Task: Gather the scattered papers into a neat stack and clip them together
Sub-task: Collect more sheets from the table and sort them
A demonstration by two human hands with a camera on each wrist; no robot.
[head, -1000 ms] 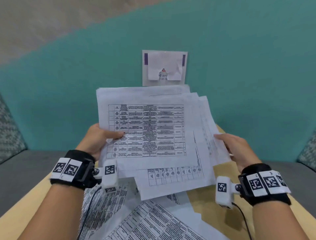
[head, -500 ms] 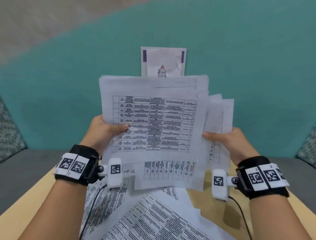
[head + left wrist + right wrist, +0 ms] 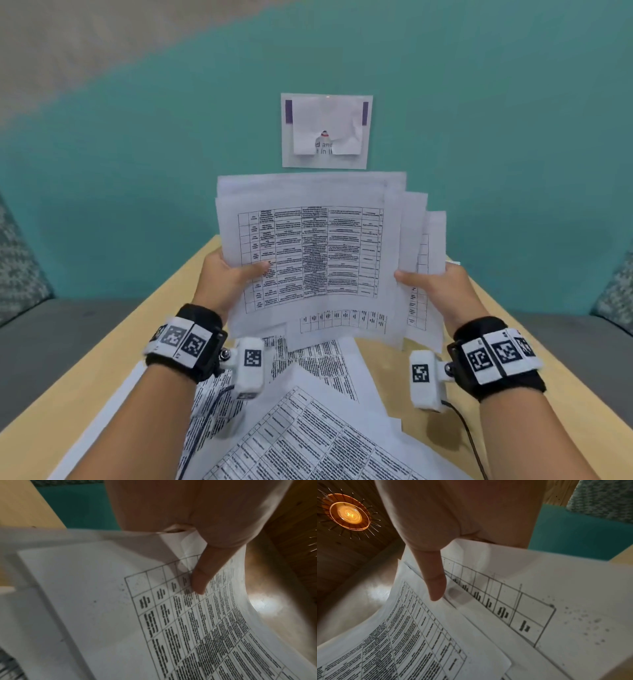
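Note:
I hold a bundle of printed sheets (image 3: 315,253) upright above the wooden table (image 3: 383,356), their edges uneven, some poking out at the right and bottom. My left hand (image 3: 233,277) grips the bundle's left edge, thumb (image 3: 204,574) on the front page (image 3: 154,615). My right hand (image 3: 435,287) grips the right edge, thumb (image 3: 435,577) pressed on the front sheets (image 3: 488,615). More printed sheets (image 3: 308,428) lie scattered flat on the table below my wrists. No clip is in view.
A teal wall (image 3: 496,154) stands just behind the table, with a white notice (image 3: 327,132) stuck on it. Grey seats (image 3: 51,342) flank the table on both sides. A ceiling lamp (image 3: 348,513) shows in the right wrist view.
The bundle has been tipped more upright and its sheets drawn closer together. Both hands moved inward and slightly lower, still gripping the sides.

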